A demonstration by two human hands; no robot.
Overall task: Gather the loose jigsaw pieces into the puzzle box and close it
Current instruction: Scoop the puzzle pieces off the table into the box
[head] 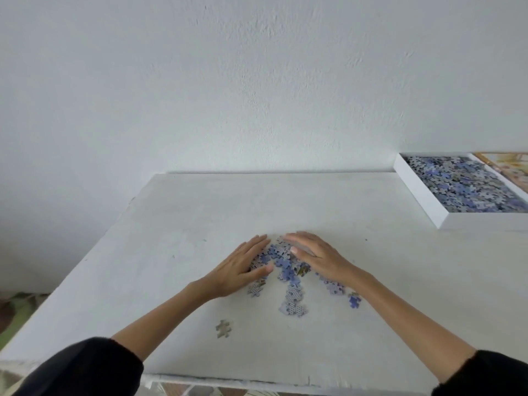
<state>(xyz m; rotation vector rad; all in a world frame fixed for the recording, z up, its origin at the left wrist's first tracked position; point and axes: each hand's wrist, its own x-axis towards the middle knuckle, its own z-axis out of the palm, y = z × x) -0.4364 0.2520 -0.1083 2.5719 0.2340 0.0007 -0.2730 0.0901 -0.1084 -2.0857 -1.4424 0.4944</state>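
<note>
Brackets the heap with both hands: left hand [243, 267] flat on the table, fingers straight and together, thumb laid in against the near pieces; right hand [317, 257] likewise flat and relaxed, palm down, resting over the other flank of the heap. Grips nothing in either one, as far as can be seen; reads as a raking, herding posture rather than a pinch. Pens the loose pieces [281, 260] between the two palms, blue and grey, some face down. Leaves stragglers outside the pen: a short trail [294, 301] running toward the near edge, a small cluster [354, 300] by the right wrist, one grey single piece [223, 328] well apart, nearer the left forearm. Moves outward across the white table [171, 224] to the puzzle box [420, 195] at the far right, well apart from the hands, open, already holding a thick layer of pieces. Spots what looks like the lid [511, 170] just beside the box on its far side, picture side up, cut by the frame edge. Puts the job, by that, well past the middle: most pieces boxed, one heap plus strays to go. Needs yet the scoop, the carry across to the box, a sweep for the lone grey one, then the lid on.
</note>
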